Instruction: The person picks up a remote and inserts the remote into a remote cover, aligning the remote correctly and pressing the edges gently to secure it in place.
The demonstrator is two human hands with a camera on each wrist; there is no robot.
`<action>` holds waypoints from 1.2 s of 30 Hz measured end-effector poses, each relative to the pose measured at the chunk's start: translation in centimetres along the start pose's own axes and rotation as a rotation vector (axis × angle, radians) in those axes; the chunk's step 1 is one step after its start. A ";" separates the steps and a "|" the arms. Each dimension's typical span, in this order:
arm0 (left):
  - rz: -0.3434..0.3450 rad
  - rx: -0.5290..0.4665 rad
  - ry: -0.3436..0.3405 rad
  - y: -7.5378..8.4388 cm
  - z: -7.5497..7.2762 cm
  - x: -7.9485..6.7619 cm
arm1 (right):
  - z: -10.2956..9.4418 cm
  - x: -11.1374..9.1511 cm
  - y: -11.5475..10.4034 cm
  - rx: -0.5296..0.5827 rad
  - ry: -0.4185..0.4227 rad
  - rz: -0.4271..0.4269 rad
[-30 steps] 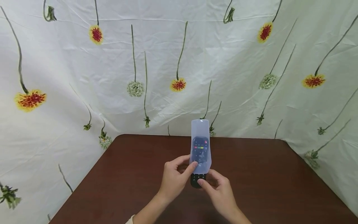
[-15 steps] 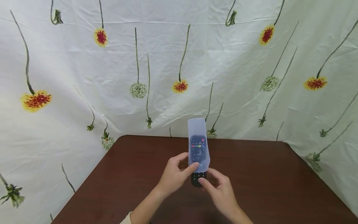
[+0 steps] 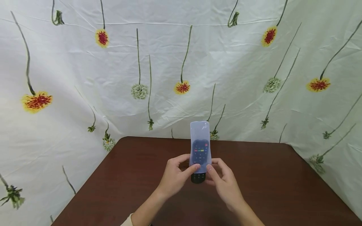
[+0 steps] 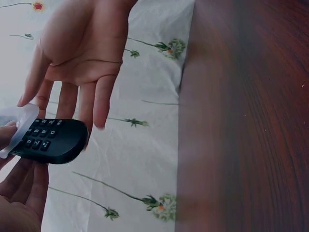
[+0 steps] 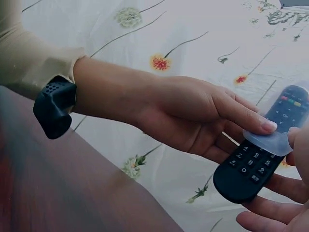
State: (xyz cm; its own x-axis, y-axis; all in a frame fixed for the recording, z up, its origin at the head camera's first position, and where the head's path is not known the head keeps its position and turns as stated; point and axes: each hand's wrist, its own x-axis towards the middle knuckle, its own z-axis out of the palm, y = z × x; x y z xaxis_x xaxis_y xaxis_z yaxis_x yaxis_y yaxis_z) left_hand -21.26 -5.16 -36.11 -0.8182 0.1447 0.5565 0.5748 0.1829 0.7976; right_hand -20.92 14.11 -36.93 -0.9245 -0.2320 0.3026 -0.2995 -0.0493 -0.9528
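Note:
A black remote control [image 3: 198, 178] is held upright over the table, most of it inside a translucent whitish plastic cover [image 3: 200, 130]. Its lower end, with number keys, sticks out of the cover's mouth. The cover's far part has no remote in it. My left hand [image 3: 176, 173] pinches the cover near its mouth, thumb in front and fingers behind. On the opposite edge, my right hand [image 3: 227, 185] grips the cover with its thumb. In the right wrist view, fingers of the right hand [image 5: 294, 193] lie behind the remote's bare keypad end [image 5: 247, 169].
A dark reddish-brown table [image 3: 135, 157] spreads beneath the hands. Behind it and along both sides hangs a white cloth [image 3: 113, 69] printed with flowers. A black device [image 5: 55, 106] is strapped at the left wrist, beside a beige sleeve [image 5: 34, 58].
My right thumb has shifted from the remote's lower end up to the cover's edge. Less of the remote shows below the cover. The left hand keeps its hold.

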 end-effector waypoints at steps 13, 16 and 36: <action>-0.163 -0.074 -0.034 0.0 0.7 -1.7 | 1.0 -0.7 0.7 0.120 0.104 -0.087; -0.238 -0.086 -0.061 0.3 0.7 -2.6 | 1.2 -0.7 0.7 0.058 0.162 -0.147; -0.249 -0.370 -0.014 -1.4 2.0 -5.7 | 2.1 -1.1 0.7 0.021 0.221 -0.176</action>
State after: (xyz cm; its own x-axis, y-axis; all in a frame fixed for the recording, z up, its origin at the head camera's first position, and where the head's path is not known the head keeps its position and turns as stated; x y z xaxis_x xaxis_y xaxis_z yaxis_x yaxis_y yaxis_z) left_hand -17.33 -4.32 -40.83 -0.9294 0.1535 0.3357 0.3146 -0.1462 0.9379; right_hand -19.61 12.24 -37.98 -0.8884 -0.0007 0.4590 -0.4571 -0.0902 -0.8848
